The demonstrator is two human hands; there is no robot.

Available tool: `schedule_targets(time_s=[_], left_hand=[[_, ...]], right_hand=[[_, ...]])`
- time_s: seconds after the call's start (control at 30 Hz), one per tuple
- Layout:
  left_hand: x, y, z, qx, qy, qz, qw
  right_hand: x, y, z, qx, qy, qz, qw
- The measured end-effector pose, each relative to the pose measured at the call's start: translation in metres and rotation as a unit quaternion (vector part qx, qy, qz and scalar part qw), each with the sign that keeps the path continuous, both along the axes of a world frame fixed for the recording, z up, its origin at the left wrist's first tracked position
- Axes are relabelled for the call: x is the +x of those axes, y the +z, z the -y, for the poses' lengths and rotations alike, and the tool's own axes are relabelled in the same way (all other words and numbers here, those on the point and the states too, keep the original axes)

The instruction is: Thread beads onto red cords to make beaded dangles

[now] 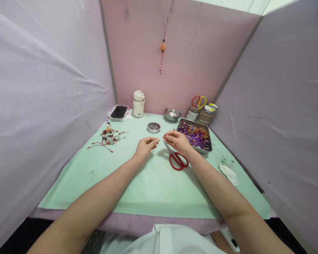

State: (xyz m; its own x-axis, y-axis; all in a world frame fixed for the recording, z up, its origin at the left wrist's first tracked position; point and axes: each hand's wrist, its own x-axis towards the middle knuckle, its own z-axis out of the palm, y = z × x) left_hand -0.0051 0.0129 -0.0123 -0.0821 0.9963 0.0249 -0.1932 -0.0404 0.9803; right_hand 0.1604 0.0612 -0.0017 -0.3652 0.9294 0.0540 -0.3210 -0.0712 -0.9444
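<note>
My left hand (pixel 146 148) is raised a little over the middle of the table, thumb and fingers pinched together. Whatever it pinches is too small to make out. Facing it, my right hand (pixel 178 141) also has its fingertips pressed together, on something too small to name. Red-handled scissors (pixel 178 161) lie beneath and just in front of the right hand, with their blades pointing away. Beyond the hands stands a round clear container (pixel 154 127) of small dark and shiny pieces. A metal tray (pixel 205 151) of purple beads and orange thread is right of my right hand.
Beaded red cords (pixel 110 137) lie at the left. Along the back are a phone (pixel 119 112), a white bottle (pixel 138 106), a metal bowl (pixel 172 114) and jars (pixel 207 114), one holding scissors. A beaded pendant (pixel 163 47) hangs above. White cloth (pixel 228 174) lies right.
</note>
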Motion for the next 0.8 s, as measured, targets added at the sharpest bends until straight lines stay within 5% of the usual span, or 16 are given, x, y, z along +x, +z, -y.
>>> schedule_targets(time_s=[0.8], left_hand=[[0.0010, 0.0039, 0.0031, 0.006, -0.006, -0.011, 1.000]], right_hand=[[-0.0092, -0.0067, 0.0015, -0.017, -0.003, -0.048, 0.999]])
